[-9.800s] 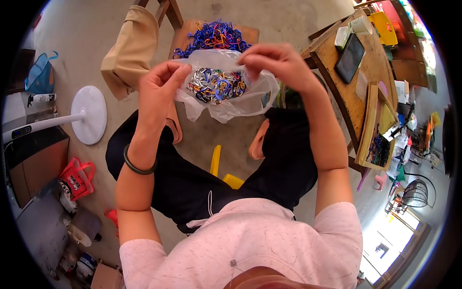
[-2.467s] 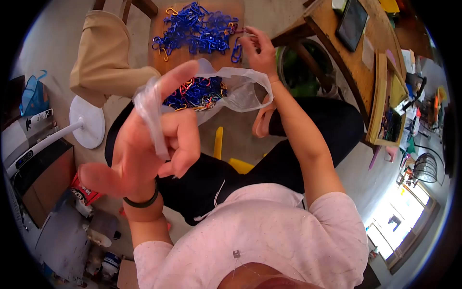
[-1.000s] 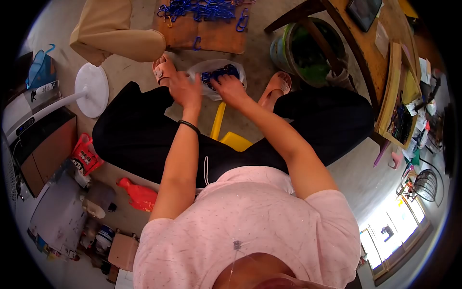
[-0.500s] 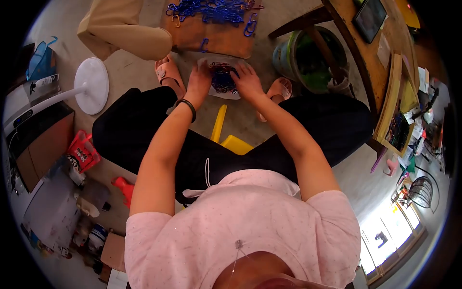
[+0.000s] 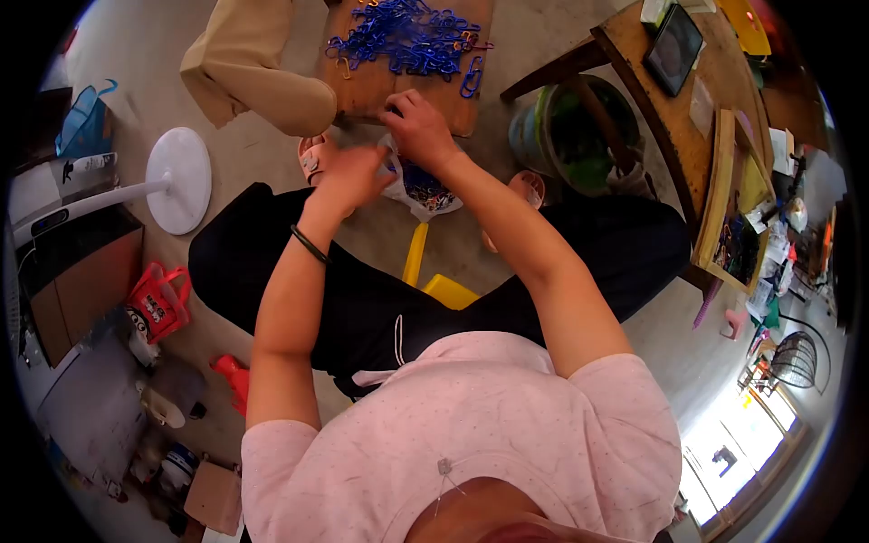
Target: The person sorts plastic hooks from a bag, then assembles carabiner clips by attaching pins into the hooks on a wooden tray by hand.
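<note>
Blue metal clips point(image 5: 407, 38) lie in a pile on a low wooden board point(image 5: 362, 95), with a few orange and red ones among them. My right hand point(image 5: 420, 128) is at the board's near edge, its fingers curled together; what they hold, if anything, is too small to make out. My left hand point(image 5: 355, 176) is just left of a clear plastic bag point(image 5: 444, 201) that holds blue and dark red clips. The left fingers are blurred and point toward the bag.
Another person's bent leg point(image 5: 262, 81) is at the upper left. A green bucket point(image 5: 588, 127) stands right of the board, beside a wooden table point(image 5: 665, 118) with a phone point(image 5: 674, 50). A white round stand point(image 5: 179, 181) is at left, a yellow plastic piece point(image 5: 450, 291) between my legs.
My right hand has moved up from the bag to the board's edge, where a lone blue clip was visible before. My left hand has moved left and down off the bag's rim.
</note>
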Demonstrator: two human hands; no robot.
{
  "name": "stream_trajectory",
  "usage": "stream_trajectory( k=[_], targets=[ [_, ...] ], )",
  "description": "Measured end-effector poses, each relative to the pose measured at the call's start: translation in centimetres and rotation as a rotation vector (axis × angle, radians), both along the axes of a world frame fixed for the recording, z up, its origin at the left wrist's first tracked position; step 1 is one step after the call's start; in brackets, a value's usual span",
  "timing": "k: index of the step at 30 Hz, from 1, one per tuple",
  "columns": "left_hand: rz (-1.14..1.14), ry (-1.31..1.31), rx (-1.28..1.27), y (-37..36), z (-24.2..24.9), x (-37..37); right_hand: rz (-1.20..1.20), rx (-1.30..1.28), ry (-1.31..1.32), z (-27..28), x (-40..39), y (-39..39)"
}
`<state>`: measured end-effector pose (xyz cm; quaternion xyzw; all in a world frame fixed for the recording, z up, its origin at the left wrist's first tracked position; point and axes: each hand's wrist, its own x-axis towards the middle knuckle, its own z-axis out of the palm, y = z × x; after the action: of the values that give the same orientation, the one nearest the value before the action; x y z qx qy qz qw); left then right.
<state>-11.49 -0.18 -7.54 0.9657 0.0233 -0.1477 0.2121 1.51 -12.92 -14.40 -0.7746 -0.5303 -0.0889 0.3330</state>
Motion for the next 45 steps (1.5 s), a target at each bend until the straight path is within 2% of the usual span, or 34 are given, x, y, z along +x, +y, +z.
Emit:
stream_trajectory(
  k=[1, 4, 7, 10, 13, 17, 20, 22, 25, 26, 29, 31, 32, 33, 35, 38, 41, 43, 45],
  targets=[
    [0.036, -0.031, 0.025, 0.2, 0.4, 0.7, 0.012, -0.015, 0.049, 0.0, 0.0, -0.7],
    [0.224, -0.381, -0.265, 1.4, 0.7, 2.8, -0.042, 0.119, 0.143, 0.7, 0.5, -2.5],
    [0.414, -0.410, -0.219, 2.7, 0.7, 5.3, -0.224, 0.324, 0.213, 1.7, 2.6, -3.2],
    [0.409, -0.535, 0.184, 4.6, -0.8, 7.8, -0.303, 0.396, 0.414, 2.0, 4.7, -2.7],
    [0.516, -0.288, 0.310, 5.5, -2.6, 10.0, -0.290, 0.396, 0.424, 1.6, 6.7, -2.4],
    [0.650, -0.241, 0.303, 5.6, -3.0, 12.0, -0.383, 0.447, 0.316, 2.4, 8.4, -3.3],
    [0.710, -0.251, 0.288, 5.6, -3.7, 13.0, -0.532, 0.302, 0.238, 0.4, 10.1, -3.7],
    [0.710, -0.232, 0.301, 6.2, -5.1, 13.8, -0.531, 0.150, 0.121, -0.9, 11.3, -3.1],
    [0.553, -0.477, 0.261, 6.2, -6.8, 14.2, -0.479, -0.002, -0.044, -1.9, 12.6, -1.1],
    [0.522, -0.436, 0.180, 5.8, -7.3, 14.1, -0.456, -0.043, -0.098, -2.1, 12.6, -0.6],
    [0.447, -0.348, -0.081, 4.0, -6.1, 14.5, -0.320, 0.011, -0.036, -2.5, 11.7, 1.2],
    [0.424, -0.319, -0.280, 3.7, -7.0, 14.6, -0.248, 0.063, 0.104, -2.4, 10.9, 1.5],
    [0.436, -0.370, -0.442, 3.8, -7.5, 14.4, -0.233, 0.088, 0.161, -2.3, 10.7, 1.5],
    [0.461, -0.381, -0.498, 4.3, -7.7, 14.1, -0.216, 0.115, 0.220, -2.1, 10.3, 1.5],
    [0.511, -0.402, -0.604, 5.3, -8.0, 13.3, -0.261, 0.131, 0.148, -1.7, 10.2, 1.1],
    [0.572, -0.435, -0.456, 5.1, -3.9, 10.9, -0.251, 0.096, 0.032, -0.9, 10.8, 1.5],
    [0.666, -0.261, -0.323, 1.2, 1.0, 7.2, -0.218, -0.059, -0.086, -0.3, 10.5, 2.3],
    [0.737, -0.309, -0.342, -1.8, -0.4, 4.4, -0.214, -0.137, -0.139, -0.4, 10.0, 2.7],
    [0.839, -0.214, -0.342, -4.7, -2.2, 2.0, -0.225, -0.164, -0.166, -1.1, 9.0, 2.8]
  ],
)
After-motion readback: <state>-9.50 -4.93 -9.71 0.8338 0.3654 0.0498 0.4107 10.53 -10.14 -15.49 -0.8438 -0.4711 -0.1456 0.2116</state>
